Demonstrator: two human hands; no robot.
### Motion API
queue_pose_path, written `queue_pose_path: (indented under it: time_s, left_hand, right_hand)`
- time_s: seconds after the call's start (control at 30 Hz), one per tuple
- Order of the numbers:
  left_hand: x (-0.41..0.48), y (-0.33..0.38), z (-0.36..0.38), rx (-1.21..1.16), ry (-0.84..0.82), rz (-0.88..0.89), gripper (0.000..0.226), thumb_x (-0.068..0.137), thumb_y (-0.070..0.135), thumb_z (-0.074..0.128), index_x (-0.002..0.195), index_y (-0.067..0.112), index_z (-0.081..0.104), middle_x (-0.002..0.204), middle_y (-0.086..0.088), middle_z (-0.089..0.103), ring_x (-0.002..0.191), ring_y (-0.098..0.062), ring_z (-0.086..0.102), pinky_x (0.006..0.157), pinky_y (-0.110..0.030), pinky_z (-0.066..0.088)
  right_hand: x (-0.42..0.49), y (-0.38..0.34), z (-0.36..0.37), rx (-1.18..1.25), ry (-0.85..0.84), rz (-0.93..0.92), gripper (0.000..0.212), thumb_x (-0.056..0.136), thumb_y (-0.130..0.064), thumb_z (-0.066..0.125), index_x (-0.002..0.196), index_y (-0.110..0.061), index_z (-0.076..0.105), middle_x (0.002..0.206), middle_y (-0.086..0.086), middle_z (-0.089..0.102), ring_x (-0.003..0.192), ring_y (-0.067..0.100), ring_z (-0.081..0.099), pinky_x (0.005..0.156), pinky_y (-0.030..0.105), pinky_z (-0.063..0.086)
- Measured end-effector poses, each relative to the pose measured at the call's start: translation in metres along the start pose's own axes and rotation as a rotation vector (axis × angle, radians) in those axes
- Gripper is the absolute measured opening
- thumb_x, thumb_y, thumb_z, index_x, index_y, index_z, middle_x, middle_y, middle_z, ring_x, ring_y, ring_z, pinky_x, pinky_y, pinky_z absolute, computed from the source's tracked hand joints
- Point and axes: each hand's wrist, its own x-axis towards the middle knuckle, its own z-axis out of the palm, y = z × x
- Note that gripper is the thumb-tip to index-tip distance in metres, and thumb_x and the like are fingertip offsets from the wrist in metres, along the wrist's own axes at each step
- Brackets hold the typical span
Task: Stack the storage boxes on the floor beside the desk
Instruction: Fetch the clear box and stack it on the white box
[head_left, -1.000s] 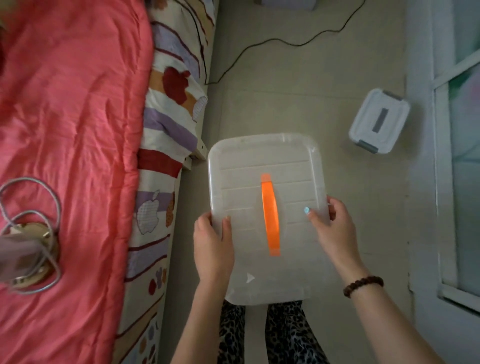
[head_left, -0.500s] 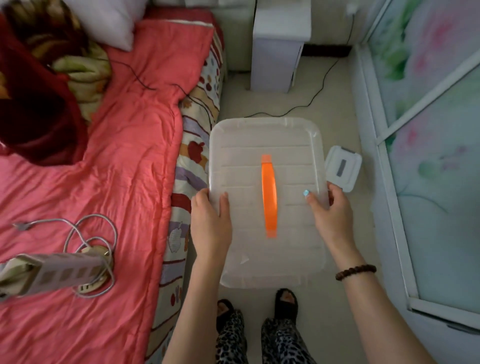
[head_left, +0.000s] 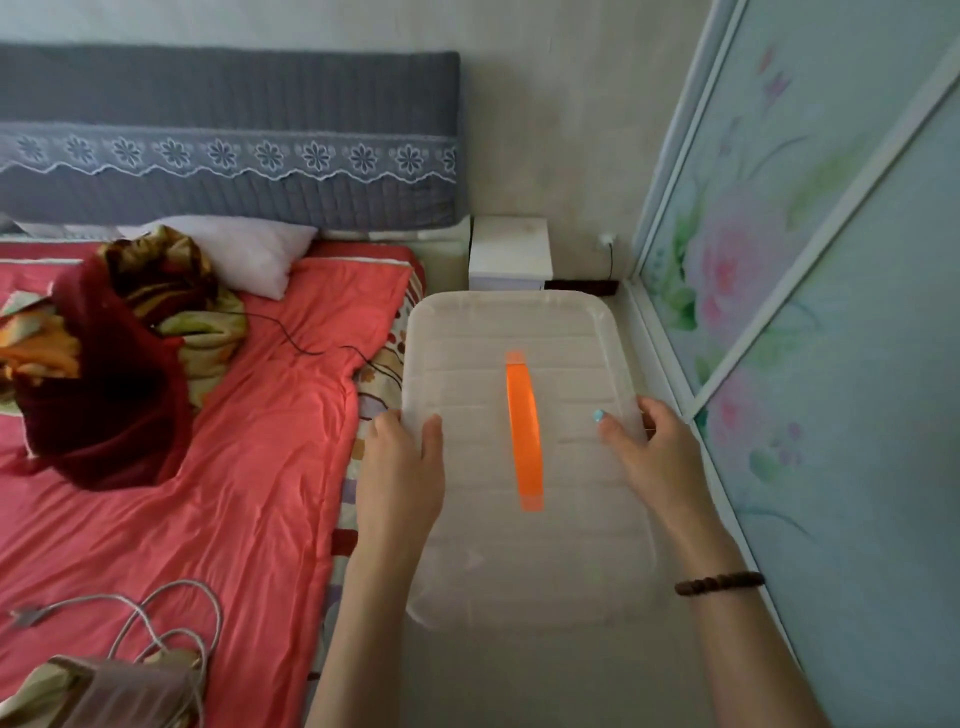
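A large translucent storage box (head_left: 478, 353) with an orange handle (head_left: 523, 426) on its lid is held level in front of me, above the floor strip between the bed and the wall. My left hand (head_left: 400, 478) grips its left edge, thumb on the lid. My right hand (head_left: 654, 452) grips its right edge, thumb on the lid; a dark bead bracelet circles that wrist. The small white box seen earlier is hidden behind the big box.
A bed with a red cover (head_left: 208, 467) runs along the left, with a power strip and coiled cable (head_left: 130, 654) on it. A white bedside cabinet (head_left: 509, 254) stands ahead. A floral sliding panel (head_left: 805, 312) lines the right side.
The view has tilted up from the floor toward the headboard and cabinet. The box stays in both hands and has risen; the small white box has gone out of sight.
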Motion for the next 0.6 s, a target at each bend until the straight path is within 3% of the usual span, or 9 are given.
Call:
queue_pose_path:
  time_s: [0.1, 0.3, 0.6]
  left_hand:
    - [0.005, 0.025, -0.02, 0.022, 0.01, 0.061, 0.04, 0.093, 0.035, 0.048, 0.109, -0.002, 0.048, 0.11, -0.02, 0.053, 0.1, -0.036, 0.05, 0.08, -0.039, 0.038]
    - [0.012, 0.054, -0.045, 0.013, 0.043, 0.101, 0.04, 0.093, 0.033, 0.048, 0.11, -0.003, 0.047, 0.114, -0.024, 0.052, 0.105, -0.037, 0.048, 0.082, -0.039, 0.036]
    - [0.006, 0.061, -0.07, -0.009, 0.048, 0.128, 0.039, 0.094, 0.032, 0.048, 0.109, -0.004, 0.047, 0.115, -0.025, 0.051, 0.106, -0.039, 0.047, 0.082, -0.04, 0.034]
  right_hand:
    - [0.0, -0.025, -0.023, 0.0, 0.021, -0.034, 0.052, 0.084, -0.044, 0.064, 0.123, -0.011, 0.056, 0.115, 0.001, 0.062, 0.101, 0.017, 0.059, 0.086, 0.035, 0.05]
    - [-0.004, -0.061, -0.047, 0.015, 0.083, -0.156, 0.018, 0.083, -0.038, 0.067, 0.088, -0.025, 0.055, 0.081, -0.015, 0.059, 0.074, 0.0, 0.056, 0.058, 0.019, 0.042]
    - [-0.018, -0.078, -0.05, 0.037, 0.123, -0.185, 0.019, 0.083, -0.039, 0.067, 0.08, -0.023, 0.056, 0.076, -0.013, 0.06, 0.068, 0.0, 0.056, 0.056, 0.018, 0.041]
